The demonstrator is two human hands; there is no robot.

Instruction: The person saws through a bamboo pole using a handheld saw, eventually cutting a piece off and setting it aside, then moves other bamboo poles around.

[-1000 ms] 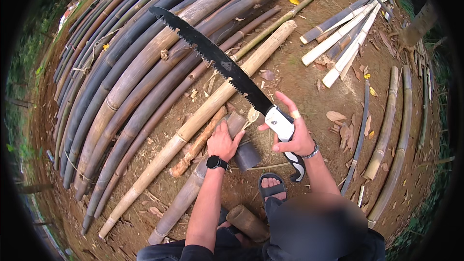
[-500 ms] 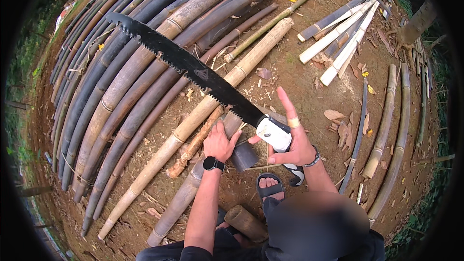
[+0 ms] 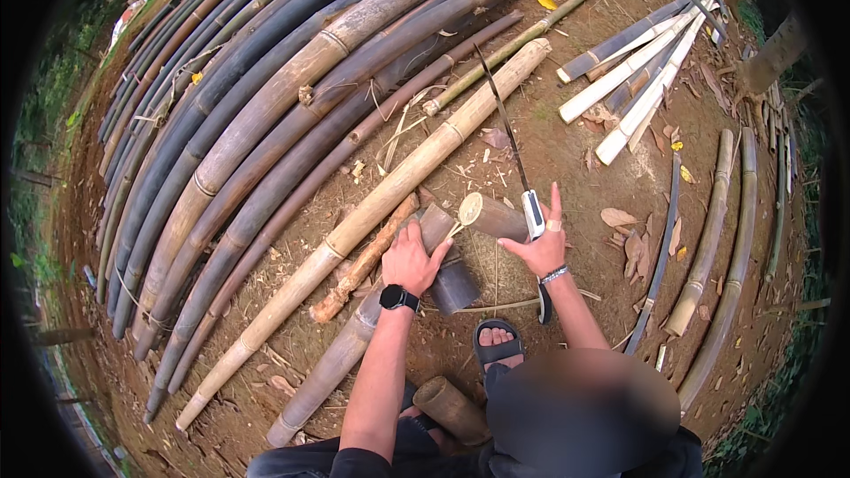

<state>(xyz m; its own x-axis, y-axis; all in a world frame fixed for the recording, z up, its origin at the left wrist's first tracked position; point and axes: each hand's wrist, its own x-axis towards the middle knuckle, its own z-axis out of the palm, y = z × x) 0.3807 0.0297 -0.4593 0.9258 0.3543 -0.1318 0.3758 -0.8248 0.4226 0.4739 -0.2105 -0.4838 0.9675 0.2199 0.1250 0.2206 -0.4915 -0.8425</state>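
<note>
My right hand (image 3: 540, 248) grips the white handle of a long black pruning saw (image 3: 501, 117), whose blade stands edge-on and points away from me. My left hand (image 3: 413, 258), with a black watch on the wrist, presses flat on a grey bamboo pole (image 3: 354, 336) that lies on the ground. The pole's end rests on a short dark bamboo stump (image 3: 455, 287). A short cut piece of bamboo (image 3: 494, 216) with a pale round end lies just beyond, under the saw's handle end.
A long tan bamboo pole (image 3: 390, 190) runs diagonally beside my left hand. Many thick dark and tan poles (image 3: 266, 106) are stacked at left. Pale split bamboo pieces (image 3: 637, 88) lie at upper right, thin poles (image 3: 708, 239) at right. My sandalled foot (image 3: 498, 342) is below my hands.
The saw has swung from pointing up-left with its toothed side showing to standing edge-on, pointing straight away. My right hand has turned with it. My left hand stays on the pole.
</note>
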